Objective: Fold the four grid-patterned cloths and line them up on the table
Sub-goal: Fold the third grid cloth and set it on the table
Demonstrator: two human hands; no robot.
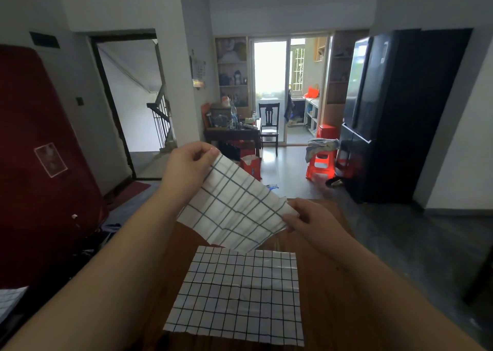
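I hold one white cloth with a dark grid (234,206) in the air above the brown table (325,284). My left hand (186,164) pinches its upper left corner, raised high. My right hand (312,217) pinches its right corner, lower down, so the cloth hangs slanted. A second grid cloth (237,294) lies spread flat on the table below it, with crease lines showing. At the far left edge of the view, a piece of another grid cloth (9,300) shows, mostly cut off.
A dark red upright panel (40,164) stands close on the left. Dark clutter lies on the floor beside the table at the left. Farther off are a black fridge (386,116), orange plastic stools (321,161) and a cluttered desk with a chair.
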